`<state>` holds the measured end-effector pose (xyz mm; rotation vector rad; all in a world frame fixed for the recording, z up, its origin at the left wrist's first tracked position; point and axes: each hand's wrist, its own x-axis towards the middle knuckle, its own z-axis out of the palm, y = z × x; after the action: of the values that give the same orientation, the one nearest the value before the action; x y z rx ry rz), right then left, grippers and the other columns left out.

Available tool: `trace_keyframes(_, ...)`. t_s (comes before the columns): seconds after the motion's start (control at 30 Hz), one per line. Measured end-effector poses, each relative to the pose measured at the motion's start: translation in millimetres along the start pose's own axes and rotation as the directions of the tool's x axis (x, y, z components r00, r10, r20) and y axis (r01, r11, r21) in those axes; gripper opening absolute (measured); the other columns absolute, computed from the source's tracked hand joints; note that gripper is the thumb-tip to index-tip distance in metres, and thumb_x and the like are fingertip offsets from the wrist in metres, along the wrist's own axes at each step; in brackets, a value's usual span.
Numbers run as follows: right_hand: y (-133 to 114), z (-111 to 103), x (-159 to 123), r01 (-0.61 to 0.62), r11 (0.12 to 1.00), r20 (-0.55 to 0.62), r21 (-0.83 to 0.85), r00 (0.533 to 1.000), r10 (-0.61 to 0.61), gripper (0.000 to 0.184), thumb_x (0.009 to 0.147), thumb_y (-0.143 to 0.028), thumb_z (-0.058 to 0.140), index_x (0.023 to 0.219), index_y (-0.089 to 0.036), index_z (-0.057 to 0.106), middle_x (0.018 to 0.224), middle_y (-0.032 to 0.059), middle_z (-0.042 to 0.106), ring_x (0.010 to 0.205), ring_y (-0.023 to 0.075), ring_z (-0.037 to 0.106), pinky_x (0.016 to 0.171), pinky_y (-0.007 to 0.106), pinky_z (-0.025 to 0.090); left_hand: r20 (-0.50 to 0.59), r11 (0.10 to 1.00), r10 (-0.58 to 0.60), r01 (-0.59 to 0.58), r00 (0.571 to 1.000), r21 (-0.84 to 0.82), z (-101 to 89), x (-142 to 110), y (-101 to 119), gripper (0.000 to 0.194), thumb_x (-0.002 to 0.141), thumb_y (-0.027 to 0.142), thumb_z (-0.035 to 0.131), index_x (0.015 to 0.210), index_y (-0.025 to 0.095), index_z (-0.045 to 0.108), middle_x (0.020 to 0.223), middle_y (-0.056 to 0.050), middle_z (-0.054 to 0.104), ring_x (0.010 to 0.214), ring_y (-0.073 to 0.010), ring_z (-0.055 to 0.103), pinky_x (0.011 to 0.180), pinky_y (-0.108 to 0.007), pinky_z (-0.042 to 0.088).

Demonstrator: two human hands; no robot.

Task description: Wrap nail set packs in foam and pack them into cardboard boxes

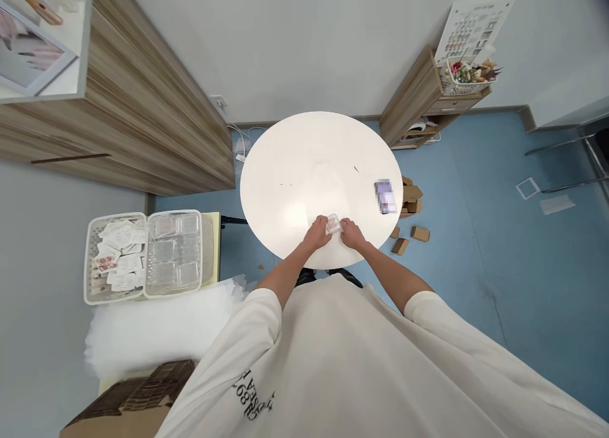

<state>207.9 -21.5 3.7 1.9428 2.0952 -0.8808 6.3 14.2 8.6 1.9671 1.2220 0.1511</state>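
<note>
A small transparent plastic pack with pinkish contents sits at the near edge of the round white table. My left hand grips its left side, and my right hand grips its right side. My fingers hide part of the pack, and its contents are too small to identify. To the right, a blurred purple-and-white packet lies near the table's rim, apart from both hands.
Left of the table stands a white divided tray of paper slips beside a transparent compartment tray, above a pile of translucent plastic. Small kraft boxes lie on the blue floor to the right.
</note>
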Motion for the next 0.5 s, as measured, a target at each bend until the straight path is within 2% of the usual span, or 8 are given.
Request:
trace_keyframes(0.1, 19.1, 2.0, -13.5, -0.006, 0.999, -0.054, 0.041, 0.999, 0.009, 0.044, 0.092, -0.012, 0.044, 0.134, -0.019, 0.055, 0.139, 0.0142, 0.053, 0.118, 0.0286, 0.053, 0.094, 0.040, 0.046, 0.011, 0.998, -0.053, 0.053, 0.999, 0.043, 15.0, 4.1, 3.3, 0.042, 0.086, 0.023, 0.063, 0.123, 0.021, 0.043, 0.135, -0.014, 0.046, 0.106, -0.0275, 0.061, 0.080, -0.040, 0.053)
trace_keyframes(0.23, 39.2, 10.0, -28.2, 0.081, 0.997, -0.061, 0.012, 0.995, -0.080, 0.040, 0.093, -0.013, 0.045, 0.130, -0.020, 0.057, 0.139, 0.0126, 0.053, 0.121, 0.0280, 0.051, 0.098, 0.041, 0.044, -0.023, 0.981, -0.057, 0.060, 0.998, 0.186, 22.6, 7.8, 4.6, 0.040, 0.088, 0.019, 0.060, 0.125, 0.021, 0.044, 0.139, -0.014, 0.046, 0.108, -0.0295, 0.059, 0.080, -0.041, 0.052)
trace_keyframes(0.37, 47.7, 17.9, -29.6, 0.154, 0.986, -0.017, -0.069, 0.988, -0.155, 0.042, 0.091, -0.017, 0.053, 0.133, -0.019, 0.056, 0.147, 0.0133, 0.048, 0.129, 0.0313, 0.044, 0.104, 0.044, 0.039, -0.056, 0.953, -0.054, 0.068, 0.997, 0.296, 26.0, 11.2, 10.7, 0.037, 0.089, 0.017, 0.058, 0.124, 0.021, 0.045, 0.141, -0.015, 0.047, 0.111, -0.0305, 0.057, 0.086, -0.043, 0.050)
trace_keyframes(0.5, 49.5, 20.7, -27.1, 0.193, 0.971, 0.006, -0.144, 0.981, -0.194, 0.044, 0.088, -0.017, 0.057, 0.132, -0.019, 0.056, 0.151, 0.0148, 0.045, 0.129, 0.0341, 0.043, 0.104, 0.046, 0.038, -0.063, 0.927, -0.084, 0.101, 0.994, 0.361, 31.2, 14.2, 14.5, 0.039, 0.090, 0.017, 0.057, 0.127, 0.021, 0.044, 0.145, -0.015, 0.045, 0.117, -0.0315, 0.055, 0.088, -0.042, 0.050)
